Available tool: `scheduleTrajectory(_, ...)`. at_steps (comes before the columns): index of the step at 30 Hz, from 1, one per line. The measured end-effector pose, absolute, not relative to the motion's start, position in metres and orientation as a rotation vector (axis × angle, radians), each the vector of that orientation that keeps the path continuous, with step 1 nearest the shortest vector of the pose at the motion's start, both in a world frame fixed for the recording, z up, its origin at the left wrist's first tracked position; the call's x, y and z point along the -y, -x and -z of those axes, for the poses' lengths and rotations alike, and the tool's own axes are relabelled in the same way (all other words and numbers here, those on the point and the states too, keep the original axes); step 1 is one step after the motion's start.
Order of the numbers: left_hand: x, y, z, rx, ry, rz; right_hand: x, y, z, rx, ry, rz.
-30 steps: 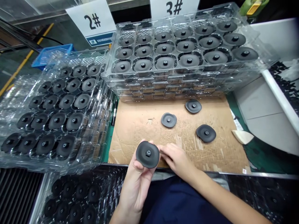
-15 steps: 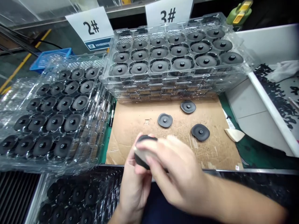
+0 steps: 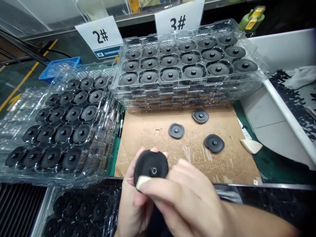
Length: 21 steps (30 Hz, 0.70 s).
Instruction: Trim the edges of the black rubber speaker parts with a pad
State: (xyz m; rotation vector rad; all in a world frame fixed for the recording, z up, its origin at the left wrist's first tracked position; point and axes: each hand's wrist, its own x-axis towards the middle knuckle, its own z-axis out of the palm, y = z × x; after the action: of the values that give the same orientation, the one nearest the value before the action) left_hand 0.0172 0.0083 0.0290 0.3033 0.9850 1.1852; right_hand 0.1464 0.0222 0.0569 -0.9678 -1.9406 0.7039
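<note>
The left hand (image 3: 132,200) grips a black disc (image 3: 148,160) by its edge, above the near edge of the cardboard (image 3: 140,131), with the central stub (image 3: 154,171) facing the person. The right hand (image 3: 192,200) is curled, one finger laid across the disc's lower part; whether it also grips the disc cannot be told. Three loose discs (image 3: 176,130) lie apart on the cardboard, near the stacked clear trays (image 3: 177,91).

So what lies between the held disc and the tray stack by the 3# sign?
In the head view, brown cardboard with a small mark separates the held disc from the tray stack; three loose discs lie farther right.
</note>
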Motion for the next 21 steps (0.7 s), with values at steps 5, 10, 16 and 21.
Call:
scheduleTrajectory(5, -0.011, -0.015, -0.025, -0.887, -0.372, -1.253, -0.008, -0.168, -0.046, 1.952, 1.177, -0.725)
scheduleTrajectory(10, -0.017, -0.019, -0.027, -0.887, -0.286, -1.245, -0.008, -0.161, -0.046, 1.936, 1.128, -0.594)
scheduleTrajectory(16, -0.016, -0.017, -0.030, -0.947, -0.239, -1.308, -0.018, -0.160, -0.045, 1.856, 1.189, -0.669)
scheduleTrajectory(21, -0.012, -0.018, -0.023, -0.908, -0.250, -1.329, -0.018, -0.161, -0.043, 1.888, 1.097, -0.747)
